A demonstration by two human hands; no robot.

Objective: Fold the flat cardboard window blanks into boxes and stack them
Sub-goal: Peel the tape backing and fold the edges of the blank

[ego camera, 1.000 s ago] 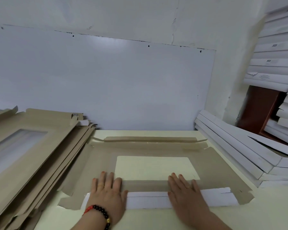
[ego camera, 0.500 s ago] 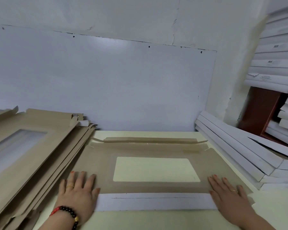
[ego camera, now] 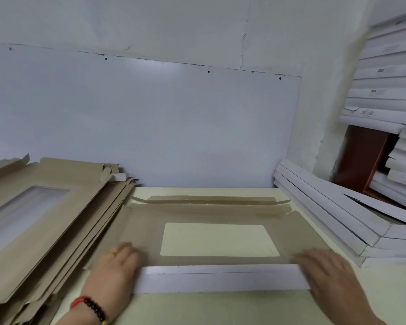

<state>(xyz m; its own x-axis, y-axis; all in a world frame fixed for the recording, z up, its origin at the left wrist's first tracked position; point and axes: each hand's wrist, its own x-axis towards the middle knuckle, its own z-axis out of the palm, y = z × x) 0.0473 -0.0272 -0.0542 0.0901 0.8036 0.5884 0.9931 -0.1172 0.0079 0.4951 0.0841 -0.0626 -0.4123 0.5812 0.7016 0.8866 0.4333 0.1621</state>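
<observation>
A person's left hand [ego camera: 117, 266] and right hand [ego camera: 326, 273], fingers flat, are pressing one window blank [ego camera: 216, 216] lying on the table [ego camera: 197, 306], near flap [ego camera: 220, 279] folded over; unfolded blanks [ego camera: 40, 207] are waiting left, finished white boxes [ego camera: 333, 212] piling right

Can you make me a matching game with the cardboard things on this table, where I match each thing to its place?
Things:
1. pile of brown flat cardboard blanks
2. brown cardboard blank with a cut-out window
3. white folded-over flap
4. leaning white folded boxes

Places:
A. right side of the table
B. near edge of the blank, between the two hands
C. left side of the table
D. flat in the middle of the table

Pairs: 1-C, 2-D, 3-B, 4-A
</observation>
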